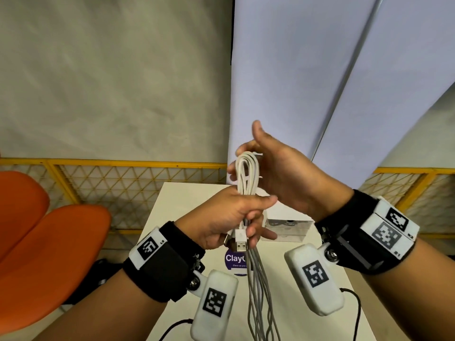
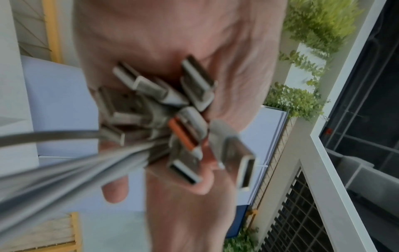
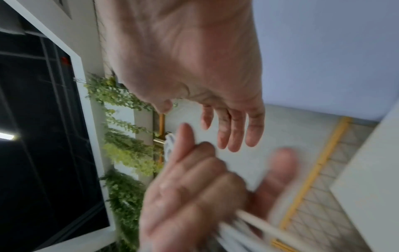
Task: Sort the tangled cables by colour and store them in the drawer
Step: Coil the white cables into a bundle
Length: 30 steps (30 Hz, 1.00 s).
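Several white cables (image 1: 247, 175) gathered into one folded bundle, gripped mid-length in the left hand (image 1: 229, 217), loop end standing above the fist, plugs (image 2: 187, 122) crowded at the palm, loose tails hanging below toward the counter (image 1: 187, 200). Right hand (image 1: 278, 173) fingers straight and relaxed, cupped beside the loop, holding nothing. Probably still bundling the white group, not yet storing. Next: likely folding the hanging tails up, then carrying the bundle down to the clear drawer box (image 1: 286, 228), just beyond and below the left hand. Plenty of open air around both hands; counter edges close on either side of the dangling tails.
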Motion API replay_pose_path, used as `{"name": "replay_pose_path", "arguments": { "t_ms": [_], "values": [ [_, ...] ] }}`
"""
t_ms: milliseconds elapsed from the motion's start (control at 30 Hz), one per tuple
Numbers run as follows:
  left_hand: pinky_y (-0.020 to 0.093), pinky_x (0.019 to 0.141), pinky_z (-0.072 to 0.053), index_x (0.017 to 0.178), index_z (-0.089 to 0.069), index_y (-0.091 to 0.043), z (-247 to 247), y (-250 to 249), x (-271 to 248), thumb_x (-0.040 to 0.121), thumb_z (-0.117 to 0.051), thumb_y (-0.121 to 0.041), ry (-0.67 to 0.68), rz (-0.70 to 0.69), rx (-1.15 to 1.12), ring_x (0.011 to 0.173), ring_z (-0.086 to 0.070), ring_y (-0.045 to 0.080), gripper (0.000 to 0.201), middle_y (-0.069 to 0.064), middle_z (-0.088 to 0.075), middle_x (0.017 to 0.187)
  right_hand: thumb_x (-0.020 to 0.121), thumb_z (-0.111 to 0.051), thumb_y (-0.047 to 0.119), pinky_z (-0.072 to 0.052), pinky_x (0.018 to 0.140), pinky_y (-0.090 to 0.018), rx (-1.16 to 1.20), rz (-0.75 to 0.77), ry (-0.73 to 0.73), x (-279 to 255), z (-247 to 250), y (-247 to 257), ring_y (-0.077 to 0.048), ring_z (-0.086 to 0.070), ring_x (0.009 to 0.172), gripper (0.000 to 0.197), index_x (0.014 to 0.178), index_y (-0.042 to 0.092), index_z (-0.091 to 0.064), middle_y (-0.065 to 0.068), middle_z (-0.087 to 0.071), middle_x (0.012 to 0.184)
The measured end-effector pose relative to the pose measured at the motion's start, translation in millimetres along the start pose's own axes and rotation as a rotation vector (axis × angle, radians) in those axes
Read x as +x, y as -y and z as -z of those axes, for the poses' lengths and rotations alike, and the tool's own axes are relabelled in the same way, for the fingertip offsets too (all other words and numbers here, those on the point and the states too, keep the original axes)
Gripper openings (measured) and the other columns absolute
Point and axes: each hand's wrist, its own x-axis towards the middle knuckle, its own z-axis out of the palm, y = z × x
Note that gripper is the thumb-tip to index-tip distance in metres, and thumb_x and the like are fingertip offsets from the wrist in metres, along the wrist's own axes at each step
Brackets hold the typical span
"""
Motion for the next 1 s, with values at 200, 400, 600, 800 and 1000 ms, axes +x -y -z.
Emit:
{"name": "replay_pose_path", "arguments": {
  "t_ms": [200, 400, 600, 800, 1000],
  "values": [
    [0.028, 0.06, -0.05, 0.053, -0.045, -0.012, 20, -3, 0, 0.092, -0.059, -0.034, -0.124, -0.02, -0.128, 0.033, -0.048, 0.017, 0.047, 0.004, -0.04, 0.038, 0.085, -0.04, 0.079, -0.042, 0.07, -0.038, -0.026, -0.212, 0.03, -13, 12, -88, -0.027, -0.057, 0.077, 0.073, 0.109, 0.011, -0.053, -0.018, -0.062, 0.09],
    [0.031, 0.06, -0.049, 0.07, -0.065, -0.009, 36, -10, 1, 0.089, -0.062, -0.036, -0.13, -0.005, -0.164, 0.035, -0.046, 0.014, 0.033, -0.001, -0.038, 0.039, 0.095, -0.044, 0.063, -0.045, 0.068, -0.035, 0.067, -0.287, 0.354, -39, -1, -111, -0.024, -0.043, 0.058, 0.059, 0.085, 0.007, -0.059, -0.011, -0.042, 0.065],
    [0.033, 0.065, -0.035, 0.095, -0.078, -0.004, 46, -9, -2, 0.084, -0.065, -0.034, -0.123, 0.039, -0.144, 0.04, -0.043, 0.01, 0.035, -0.006, -0.03, 0.04, 0.089, -0.062, 0.051, -0.03, 0.047, -0.027, -0.381, -0.237, 0.271, -42, 14, -88, -0.017, -0.029, 0.044, 0.052, 0.056, 0.019, -0.037, -0.003, -0.03, 0.051],
    [0.024, 0.052, -0.031, 0.114, -0.07, 0.001, 41, -1, -5, 0.085, -0.063, -0.041, -0.065, 0.119, -0.001, 0.043, -0.038, 0.009, 0.051, -0.004, -0.028, 0.042, 0.089, -0.062, 0.056, -0.04, 0.051, -0.028, -0.746, -0.344, 0.39, -41, 39, -66, -0.019, -0.042, 0.044, 0.052, 0.054, 0.023, -0.042, 0.001, -0.042, 0.048],
    [0.022, 0.053, -0.037, 0.115, -0.068, 0.003, 27, 2, -2, 0.081, -0.065, -0.049, -0.025, 0.114, 0.228, 0.044, -0.037, 0.011, 0.062, -0.002, -0.031, 0.042, 0.089, -0.06, 0.057, -0.036, 0.047, -0.024, -1.055, -0.423, 0.445, -38, 46, -36, -0.026, -0.038, 0.052, 0.054, 0.064, 0.014, -0.041, -0.003, -0.035, 0.052]
  ]
}}
